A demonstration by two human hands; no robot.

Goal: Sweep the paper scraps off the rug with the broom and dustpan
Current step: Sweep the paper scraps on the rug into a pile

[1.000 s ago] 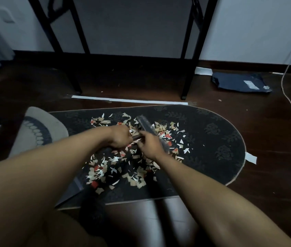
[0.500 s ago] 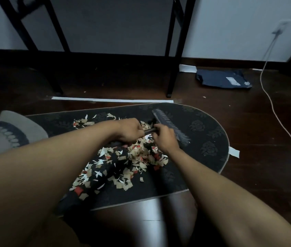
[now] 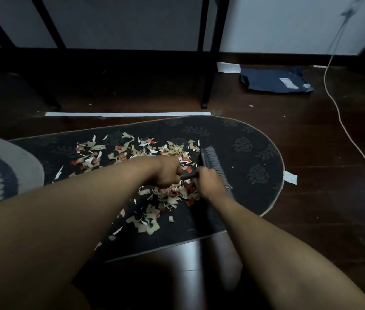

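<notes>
Both fists closed on the broom [image 3: 215, 166]: left hand [image 3: 166, 172] on the handle end, right hand [image 3: 209, 183] beside the head. Paper scraps [image 3: 132, 157] lie leftward and beyond the grip on the rug [image 3: 253, 153]. Gathering stroke under way; dustpan not discernible. Next move: draw bristles leftward through the pile.

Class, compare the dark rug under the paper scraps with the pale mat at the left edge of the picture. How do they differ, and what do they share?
The dark rug is black with a faint flower pattern; the pale mat is grey with a dark ring of light ovals. The dark rug carries the paper scraps; the visible part of the pale mat carries none. The dark rug shows almost whole; the pale mat is cut off by the frame. Both lie flat on the dark wooden floor and have rounded ends.
</notes>
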